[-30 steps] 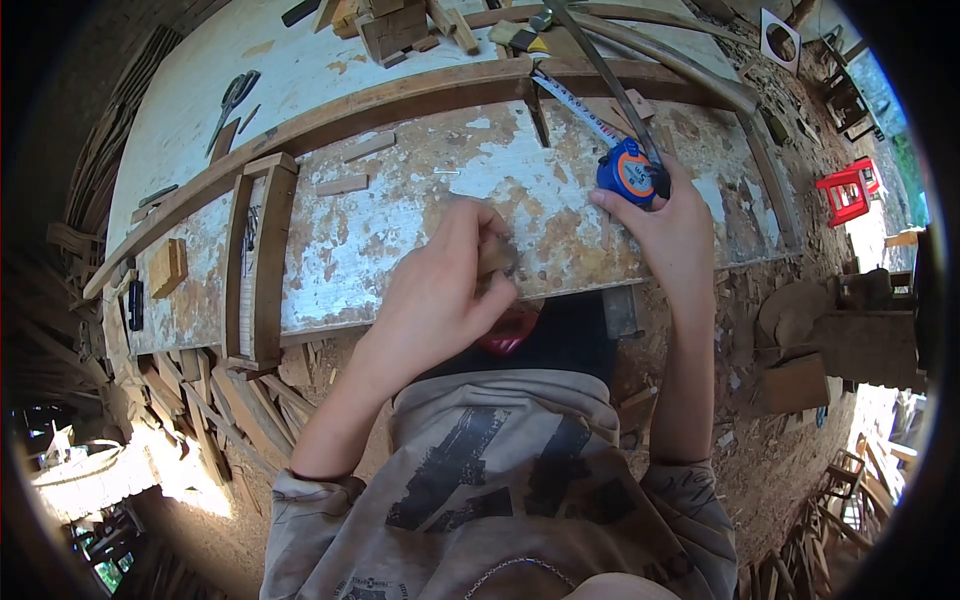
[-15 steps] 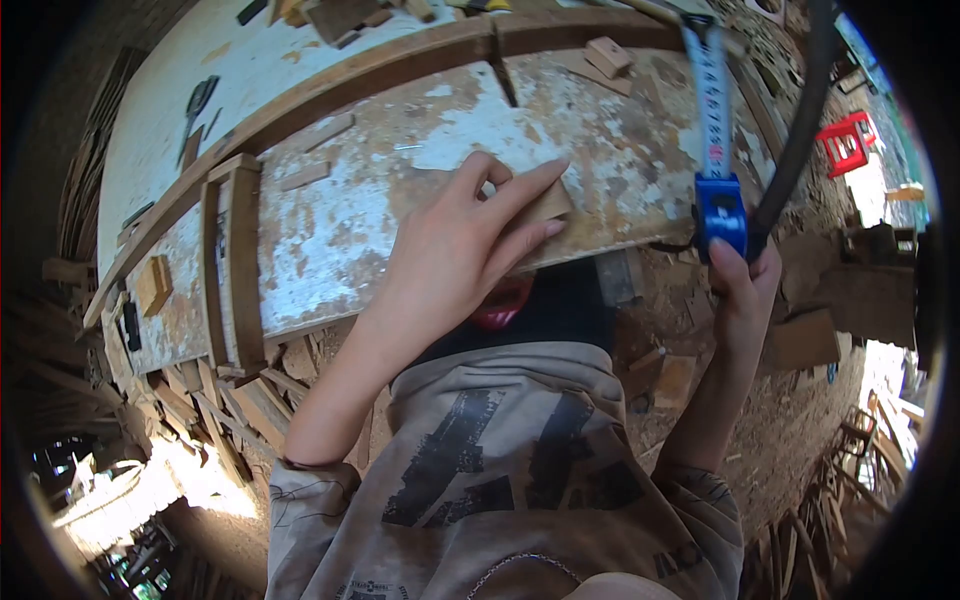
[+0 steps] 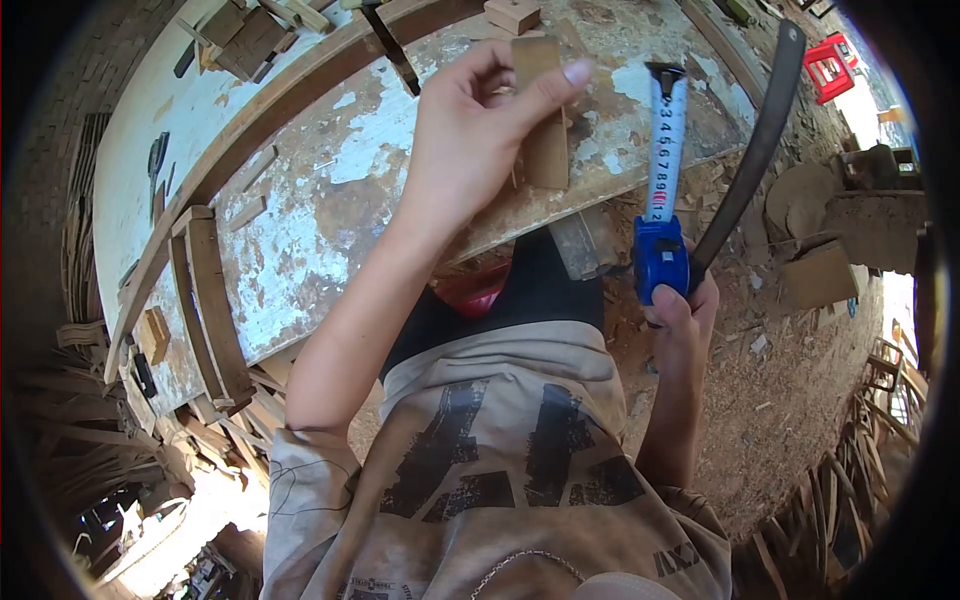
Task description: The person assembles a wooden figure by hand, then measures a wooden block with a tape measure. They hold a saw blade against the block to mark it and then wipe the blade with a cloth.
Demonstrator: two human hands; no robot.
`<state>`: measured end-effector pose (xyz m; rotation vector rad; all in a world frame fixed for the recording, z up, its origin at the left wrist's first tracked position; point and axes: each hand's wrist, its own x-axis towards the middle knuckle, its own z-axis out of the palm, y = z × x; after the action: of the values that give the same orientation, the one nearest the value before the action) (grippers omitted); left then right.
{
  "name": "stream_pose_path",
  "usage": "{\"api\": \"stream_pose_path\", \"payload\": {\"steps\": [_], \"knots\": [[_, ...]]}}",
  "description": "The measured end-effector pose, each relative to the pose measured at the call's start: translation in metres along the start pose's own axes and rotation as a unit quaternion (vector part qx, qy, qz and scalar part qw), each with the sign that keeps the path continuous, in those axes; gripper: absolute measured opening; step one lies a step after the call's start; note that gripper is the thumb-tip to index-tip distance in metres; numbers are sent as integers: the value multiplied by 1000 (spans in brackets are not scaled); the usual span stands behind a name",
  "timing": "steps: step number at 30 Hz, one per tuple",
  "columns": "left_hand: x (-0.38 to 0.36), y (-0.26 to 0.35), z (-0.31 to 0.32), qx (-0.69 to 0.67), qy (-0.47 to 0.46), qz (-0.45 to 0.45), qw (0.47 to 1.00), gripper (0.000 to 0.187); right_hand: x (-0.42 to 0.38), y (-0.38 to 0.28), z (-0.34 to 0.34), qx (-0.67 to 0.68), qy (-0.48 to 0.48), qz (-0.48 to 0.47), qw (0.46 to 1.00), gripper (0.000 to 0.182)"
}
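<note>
My left hand (image 3: 475, 130) is closed on a flat wooden block (image 3: 546, 150), held on edge over the near side of the workbench (image 3: 310, 240), thumb across its upper part. In my right hand (image 3: 685, 305) is a blue tape measure (image 3: 661, 262), with a short length of blade (image 3: 665, 150) drawn out and its hook end pointing away from me. A dark curved bar (image 3: 755, 150) with a hole in its far end also rises from my right hand. The fingers round the tape case are partly hidden.
A long wooden rail (image 3: 230, 150) crosses the bench, with a wooden frame piece (image 3: 205, 300) at its left. A small wood block (image 3: 512, 15) lies at the back. Scissors (image 3: 157, 155) rest further left. Shavings cover the floor (image 3: 740, 420); a red stool (image 3: 830, 68) stands at right.
My left hand has lifted and turned the wooden block so its long face shows. My right hand has moved left and towards me with the tape measure and dark bar. The view has shifted.
</note>
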<state>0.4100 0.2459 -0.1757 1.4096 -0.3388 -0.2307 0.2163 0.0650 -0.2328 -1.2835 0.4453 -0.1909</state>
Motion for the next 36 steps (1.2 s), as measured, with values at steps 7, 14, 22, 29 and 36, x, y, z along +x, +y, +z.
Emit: {"api": "stream_pose_path", "payload": {"steps": [7, 14, 22, 29, 36], "knots": [[-6, -4, -28, 67, -8, -25, 997, 40, 9, 0, 23, 24, -60, 31, 997, 66], [-20, 2, -19, 34, -2, 10, 999, 35, 7, -1, 41, 42, -68, 39, 996, 64], [-23, 13, -5, 3, -5, -1, 1000, 34, 7, -3, 47, 27, -62, 39, 997, 62], [-15, 0, -10, -35, -37, -1, 999, 35, 9, -8, 52, -17, -45, 45, 998, 58], [-5, 24, -14, -26, -34, -143, 989, 32, 12, -8, 58, -39, -49, 38, 997, 49]]}}
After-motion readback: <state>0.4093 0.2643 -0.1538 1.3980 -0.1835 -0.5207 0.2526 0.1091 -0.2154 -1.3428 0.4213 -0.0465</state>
